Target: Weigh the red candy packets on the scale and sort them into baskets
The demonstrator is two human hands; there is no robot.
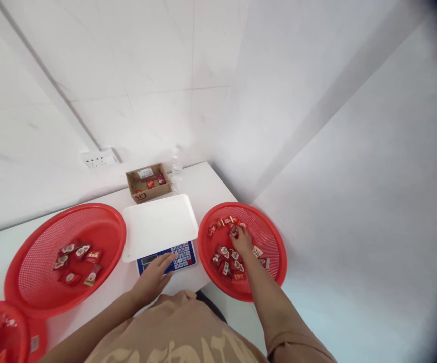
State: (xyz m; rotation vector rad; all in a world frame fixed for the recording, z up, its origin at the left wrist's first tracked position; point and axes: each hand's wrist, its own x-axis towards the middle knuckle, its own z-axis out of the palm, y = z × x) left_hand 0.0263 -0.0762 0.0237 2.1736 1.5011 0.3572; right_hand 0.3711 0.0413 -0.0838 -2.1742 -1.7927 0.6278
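Observation:
My right hand (243,241) reaches into the red basket (277,237) on the right. Its fingers pinch a dark red wrapped candy (234,231). More wrapped candies (225,251) lie around it on the basket's bottom. My left hand (155,276) rests at the front of a digital scale (182,255), its fingers stretched out over the blue keypad and partly covering it. On top of the scale sits a white weighing tray (160,224) that bears nothing.
A big red basket (25,262) with several candies stands left of the scale. Another red basket (23,327) shows at the lower left corner. Behind the scale are a small cardboard box (150,194) holding candies and a clear plastic bottle (177,162). Walls border the table's back and right.

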